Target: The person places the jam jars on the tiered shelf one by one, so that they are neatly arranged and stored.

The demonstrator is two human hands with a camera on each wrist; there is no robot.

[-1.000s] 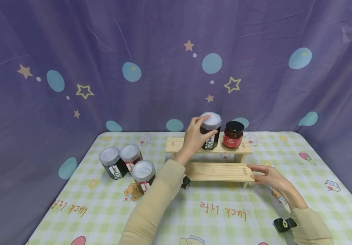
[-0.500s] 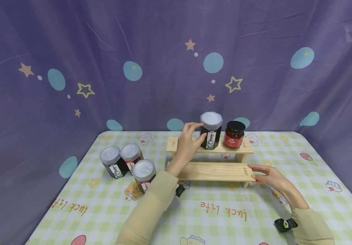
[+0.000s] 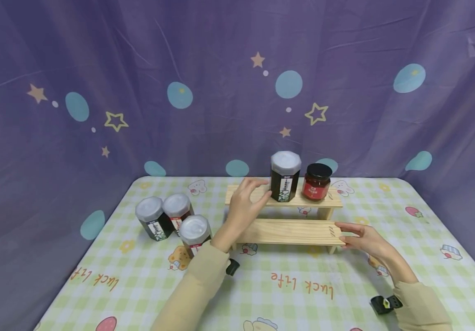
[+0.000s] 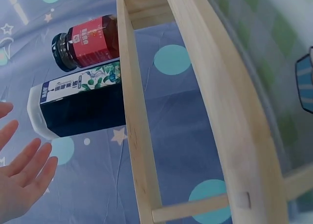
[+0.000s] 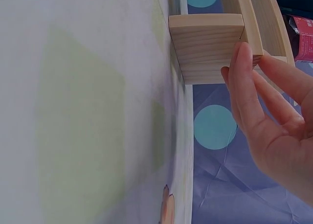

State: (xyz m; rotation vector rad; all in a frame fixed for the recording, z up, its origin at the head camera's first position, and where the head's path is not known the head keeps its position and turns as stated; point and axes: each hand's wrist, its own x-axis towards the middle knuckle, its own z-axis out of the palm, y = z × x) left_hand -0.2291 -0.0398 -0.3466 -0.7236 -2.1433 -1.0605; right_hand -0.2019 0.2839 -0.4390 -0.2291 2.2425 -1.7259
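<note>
Head view: before a purple curtain printed with stars and blue ovals, a green-and-white checked counter carries a two-tier pale wooden shelf near its far edge. A tall, dark, faceted jar with a white lid stands on the upper tier beside a red-labelled, black-lidded glass jar. The left hand, fingers spread, is just beside the tall jar; the right hand pinches the lower tier's right end. Three dark, white-lidded jars stand toward the counter's left edge.
</note>
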